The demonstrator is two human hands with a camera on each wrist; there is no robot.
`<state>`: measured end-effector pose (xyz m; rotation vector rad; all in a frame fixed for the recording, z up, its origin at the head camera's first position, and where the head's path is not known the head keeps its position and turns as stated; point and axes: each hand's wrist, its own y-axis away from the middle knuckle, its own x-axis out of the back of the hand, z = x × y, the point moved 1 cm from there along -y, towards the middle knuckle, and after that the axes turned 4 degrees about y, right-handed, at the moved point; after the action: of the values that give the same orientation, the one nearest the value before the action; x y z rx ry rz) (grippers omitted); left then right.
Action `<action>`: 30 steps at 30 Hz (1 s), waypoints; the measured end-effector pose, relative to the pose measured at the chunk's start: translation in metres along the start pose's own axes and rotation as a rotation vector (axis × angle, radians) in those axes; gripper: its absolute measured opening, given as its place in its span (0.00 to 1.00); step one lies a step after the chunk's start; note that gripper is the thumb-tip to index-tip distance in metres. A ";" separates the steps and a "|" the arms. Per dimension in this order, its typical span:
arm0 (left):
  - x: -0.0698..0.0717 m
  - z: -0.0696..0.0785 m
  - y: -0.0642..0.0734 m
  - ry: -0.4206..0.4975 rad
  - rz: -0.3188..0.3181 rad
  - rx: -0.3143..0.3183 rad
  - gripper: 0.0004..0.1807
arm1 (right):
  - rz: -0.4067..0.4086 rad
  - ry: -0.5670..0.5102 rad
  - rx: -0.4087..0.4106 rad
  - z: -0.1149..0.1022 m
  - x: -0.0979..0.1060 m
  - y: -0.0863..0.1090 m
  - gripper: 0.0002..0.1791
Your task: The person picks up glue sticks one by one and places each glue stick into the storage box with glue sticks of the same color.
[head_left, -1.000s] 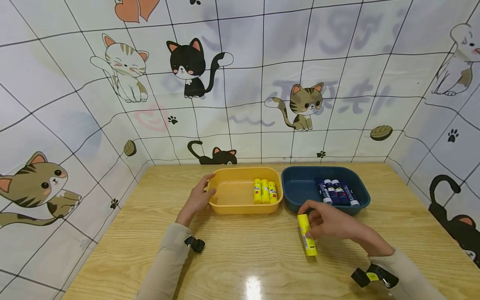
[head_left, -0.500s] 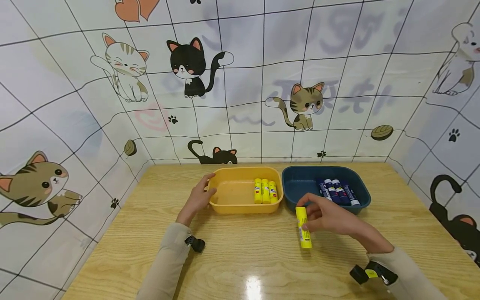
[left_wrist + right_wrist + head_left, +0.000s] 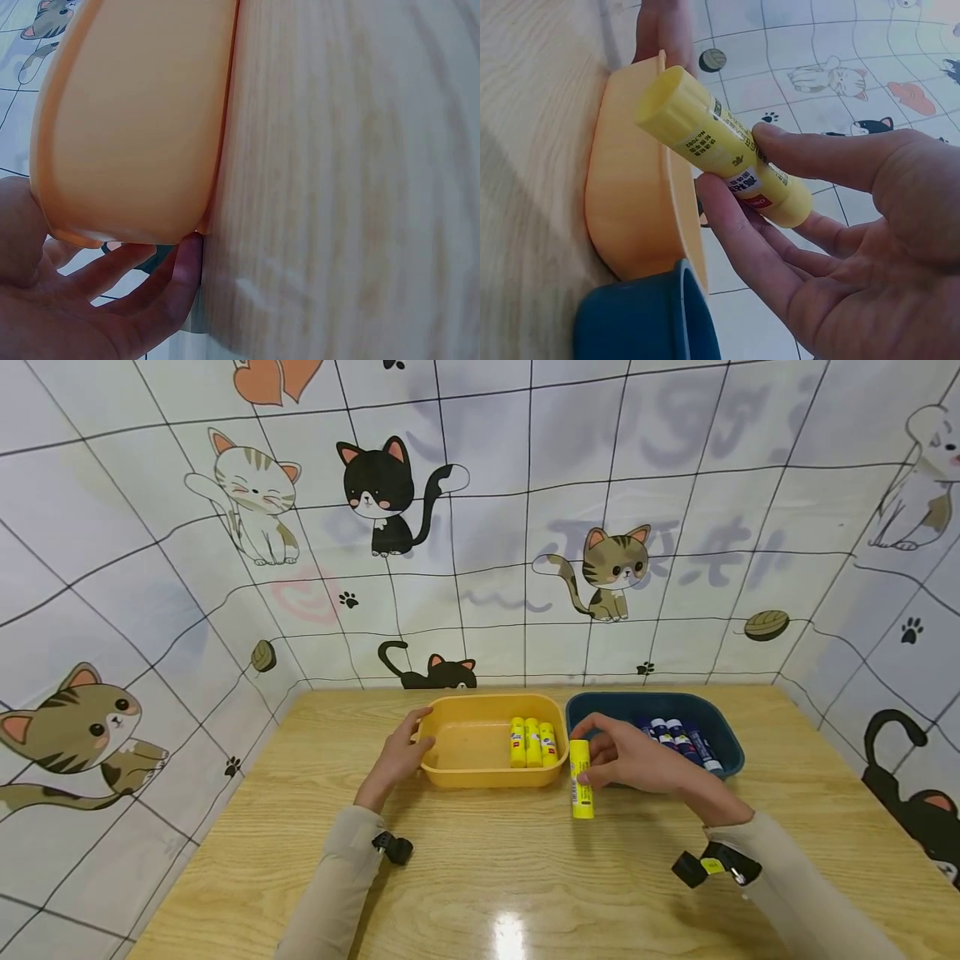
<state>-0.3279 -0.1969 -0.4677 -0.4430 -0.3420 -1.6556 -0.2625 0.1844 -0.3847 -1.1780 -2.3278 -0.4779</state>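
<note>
My right hand [image 3: 637, 756] pinches a yellow glue stick [image 3: 582, 793] between thumb and fingers, in front of where the two bins meet. In the right wrist view the glue stick [image 3: 724, 146] is tilted, its printed label showing. At the left end of the yellow bin [image 3: 491, 779], my left hand [image 3: 397, 756] holds the rim and end wall with thumb and fingers. Several more yellow glue sticks [image 3: 533, 743] stand side by side in that bin's right part. To the right, the dark blue bin [image 3: 645, 697] holds several blue glue sticks [image 3: 701, 747], partly hidden behind my right hand.
Both bins sit side by side at the back of the wooden table [image 3: 450, 877]. A cat-patterned cloth wall [image 3: 495, 568] rises behind the table and along both sides. Each wrist wears a strapped camera.
My right hand has carried the yellow glue stick left and away from me, from before the blue bin toward the yellow bin's right end. My left hand stays on the yellow bin.
</note>
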 end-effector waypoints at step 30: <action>-0.001 -0.002 -0.002 -0.005 0.009 -0.014 0.31 | 0.035 -0.026 -0.134 -0.029 -0.012 -0.136 0.33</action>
<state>-0.3302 -0.1968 -0.4701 -0.4587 -0.3318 -1.6498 -0.3600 0.0854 -0.3796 -1.2912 -2.3234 -0.6185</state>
